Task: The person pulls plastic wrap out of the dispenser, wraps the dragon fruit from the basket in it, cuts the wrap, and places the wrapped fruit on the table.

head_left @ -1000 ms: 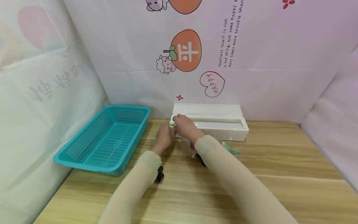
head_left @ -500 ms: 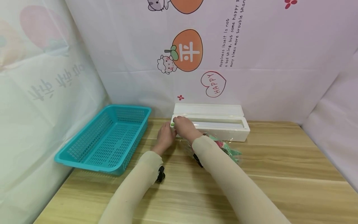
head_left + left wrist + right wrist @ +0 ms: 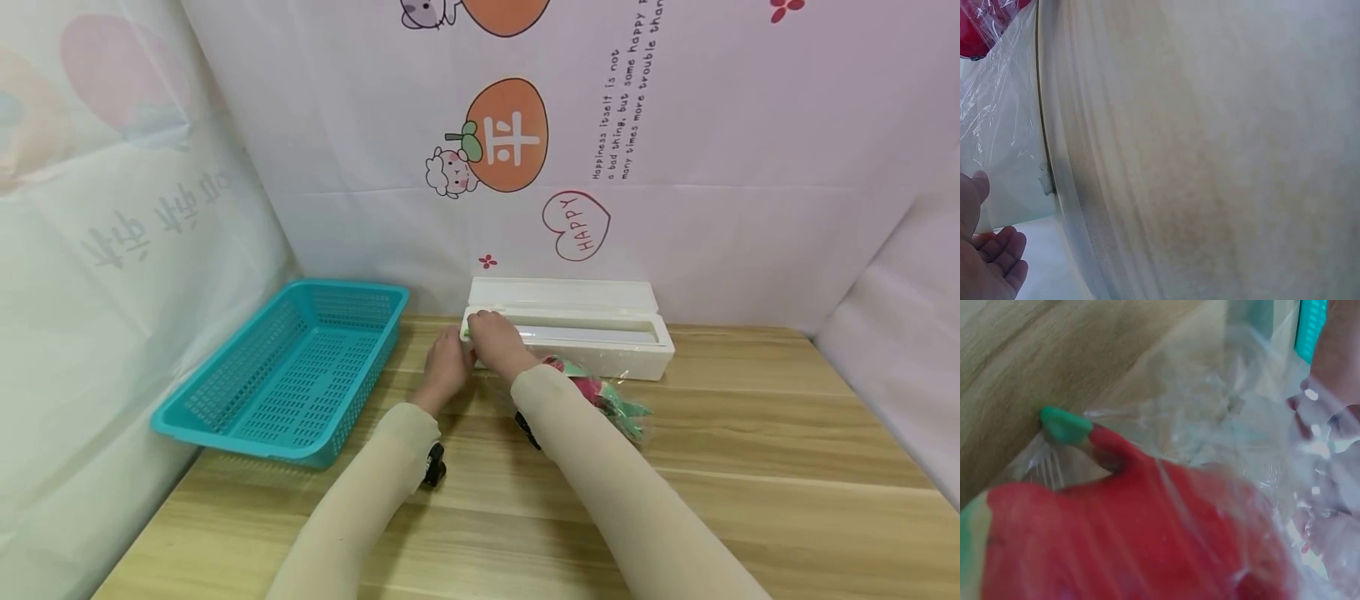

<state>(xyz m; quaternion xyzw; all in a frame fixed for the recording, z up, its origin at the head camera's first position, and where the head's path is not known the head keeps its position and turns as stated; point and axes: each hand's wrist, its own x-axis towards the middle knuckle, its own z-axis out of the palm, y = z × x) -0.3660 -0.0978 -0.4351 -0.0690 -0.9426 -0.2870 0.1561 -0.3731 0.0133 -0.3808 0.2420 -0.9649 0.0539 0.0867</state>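
I see both hands gathered at the left end of the long white plastic wrap dispenser box (image 3: 570, 333), which lies across the back of the light wooden table (image 3: 750, 467) with its long axis running left to right and its lid tipped open against the wall. My right hand (image 3: 495, 337) rests on that left end, fingers curled over a small green slider piece (image 3: 466, 334) on the box's front lip; whether it actually pinches the piece I cannot tell. My left hand (image 3: 447, 369) sits just beside it, lower and to the left, fingers loosely bent in the left wrist view and holding nothing I can make out.

The red fruit-shaped object with green tips (image 3: 600, 393) lies on the table just in front of the box, right of and partly hidden under my right forearm, so the right hand is the nearer one. A sheet of clear film (image 3: 1210, 412) is draped over it, crinkled, and seems to run back toward the box.

The turquoise perforated plastic basket (image 3: 285, 375) sits to the left, well apart from the hands, with nothing in it. Inside the box I see only a pale roll.
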